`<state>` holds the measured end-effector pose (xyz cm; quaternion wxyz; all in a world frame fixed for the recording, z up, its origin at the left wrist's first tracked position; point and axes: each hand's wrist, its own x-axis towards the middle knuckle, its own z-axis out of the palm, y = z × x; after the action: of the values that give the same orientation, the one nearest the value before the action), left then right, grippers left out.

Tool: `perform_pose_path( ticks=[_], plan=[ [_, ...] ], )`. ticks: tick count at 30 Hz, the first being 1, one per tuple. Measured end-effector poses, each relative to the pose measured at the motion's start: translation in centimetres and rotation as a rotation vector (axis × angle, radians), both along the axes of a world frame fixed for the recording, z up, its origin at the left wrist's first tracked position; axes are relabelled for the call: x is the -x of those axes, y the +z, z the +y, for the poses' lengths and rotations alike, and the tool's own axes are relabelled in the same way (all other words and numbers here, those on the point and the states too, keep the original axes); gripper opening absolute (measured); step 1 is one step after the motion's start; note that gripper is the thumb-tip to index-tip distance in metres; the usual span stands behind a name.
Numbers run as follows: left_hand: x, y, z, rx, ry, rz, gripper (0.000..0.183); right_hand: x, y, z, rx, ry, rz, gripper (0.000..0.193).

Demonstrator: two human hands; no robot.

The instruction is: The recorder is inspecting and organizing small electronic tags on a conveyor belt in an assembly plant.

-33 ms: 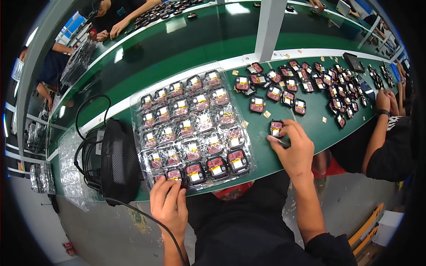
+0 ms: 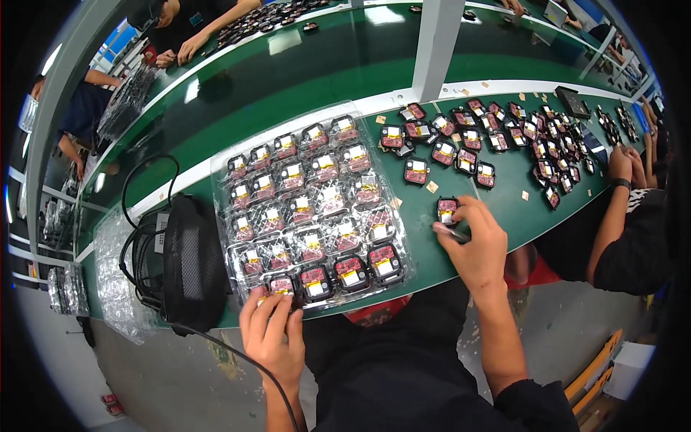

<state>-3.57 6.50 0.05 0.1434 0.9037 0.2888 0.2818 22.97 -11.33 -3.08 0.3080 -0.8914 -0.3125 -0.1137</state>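
A clear plastic blister tray (image 2: 216, 173) lies on the green bench, its cells filled with small squarish black cases with pink faces and white-and-yellow labels. My left hand (image 2: 272, 331) is at the tray's near left corner, fingers bent and slightly apart. Its fingertips touch the tray edge beside a case (image 2: 281, 285) and partly cover the corner cell. Right of the tray, my right hand (image 2: 475, 241) curls next to a single case (image 2: 447, 209) on the bench, with the index finger at its side. Between thumb and index finger shows a thin greyish piece, too blurred to name.
More loose cases (image 2: 416, 171) spread over the bench to the right, among small tan scraps. A black mesh bag (image 2: 193, 263) with cables and stacked clear trays (image 2: 121, 288) are at left. A grey post (image 2: 437, 50) rises behind. Co-workers sit at right and across.
My left fingers have shifted very slightly to the left at the tray corner. My right hand and the case beside it look almost the same.
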Motion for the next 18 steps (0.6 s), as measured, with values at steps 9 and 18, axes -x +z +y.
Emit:
perform_pose_path(
  ticks=[9, 18],
  plan=[
    [-1.1, -1.3, -4.5, 0.272, -0.343, -0.43, 0.036, 6.3, 4.4, -0.2, -0.498, 0.648, 0.426, 0.056],
    [-1.9, -0.8, -4.0, -0.141, -0.47, -0.408, 0.044, 10.5, 5.4, 0.0, -0.561, 0.709, 1.364, 0.041]
  ],
)
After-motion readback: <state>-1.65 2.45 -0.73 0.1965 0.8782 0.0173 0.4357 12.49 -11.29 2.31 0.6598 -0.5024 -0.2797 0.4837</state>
